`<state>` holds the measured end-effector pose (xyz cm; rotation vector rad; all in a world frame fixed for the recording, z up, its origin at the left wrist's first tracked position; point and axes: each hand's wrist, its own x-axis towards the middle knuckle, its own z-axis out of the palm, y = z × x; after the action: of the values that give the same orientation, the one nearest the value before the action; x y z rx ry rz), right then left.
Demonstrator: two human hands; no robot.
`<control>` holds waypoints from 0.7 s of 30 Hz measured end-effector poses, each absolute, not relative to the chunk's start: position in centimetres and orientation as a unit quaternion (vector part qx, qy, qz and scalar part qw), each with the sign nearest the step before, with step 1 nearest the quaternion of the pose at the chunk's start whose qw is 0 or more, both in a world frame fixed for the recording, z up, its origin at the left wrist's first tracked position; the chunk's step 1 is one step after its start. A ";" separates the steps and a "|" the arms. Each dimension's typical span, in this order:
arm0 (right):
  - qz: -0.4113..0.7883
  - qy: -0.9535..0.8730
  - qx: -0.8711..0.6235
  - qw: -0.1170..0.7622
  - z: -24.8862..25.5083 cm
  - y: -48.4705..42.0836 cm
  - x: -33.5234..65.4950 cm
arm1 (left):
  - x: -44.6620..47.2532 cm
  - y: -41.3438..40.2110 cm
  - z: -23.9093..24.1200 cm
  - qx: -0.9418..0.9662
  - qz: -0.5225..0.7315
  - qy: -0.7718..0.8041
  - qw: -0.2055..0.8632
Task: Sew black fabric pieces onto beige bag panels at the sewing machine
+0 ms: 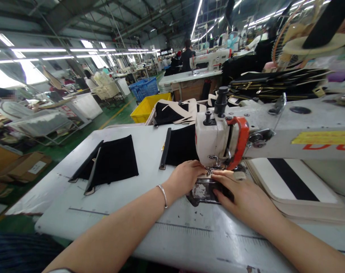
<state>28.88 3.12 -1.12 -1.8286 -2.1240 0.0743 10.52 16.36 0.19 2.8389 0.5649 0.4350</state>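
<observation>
My left hand (186, 175) lies beside the needle area of a white sewing machine (214, 138), its fingers together and curled down. Whatever is under those fingertips is hidden. My right hand (236, 186) rests on the other side of the presser foot, fingers stretched flat and thumb apart, over the dark metal plate (202, 191) of the machine bed. Just behind my left hand, a black fabric piece (181, 146) with a dark edge strip and a small gold part runs behind the machine head. Two overlapping black fabric pieces (115, 161) with dark strips lie farther left on the table.
Beige and black pieces (176, 112) lie beyond the white table (149, 197), near a yellow crate (149, 106) and a blue basket (144, 89). To the right, a stack of pale panels (326, 185) sits under the machine arm. Black zippered pieces (277, 85) are piled behind it.
</observation>
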 end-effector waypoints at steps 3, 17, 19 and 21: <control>0.030 -0.744 -0.644 0.174 -1.3 3.2 28.9 | 10.6 16.4 0.2 0.964 0.147 0.195 0.111; 0.029 -0.750 -0.626 0.212 -2.1 3.3 29.3 | 10.5 16.2 -0.5 0.956 0.157 0.193 0.155; 0.030 -0.752 -0.621 0.219 -2.2 3.3 29.5 | 10.4 16.0 -0.4 0.955 0.160 0.186 0.170; 0.036 -0.754 -0.617 0.225 -2.3 3.4 29.7 | 10.0 16.3 -0.1 0.948 0.168 0.187 0.195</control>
<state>29.73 3.37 -2.33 -1.7006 -2.0786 0.0987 10.01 16.27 -0.12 2.6572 0.5228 0.4715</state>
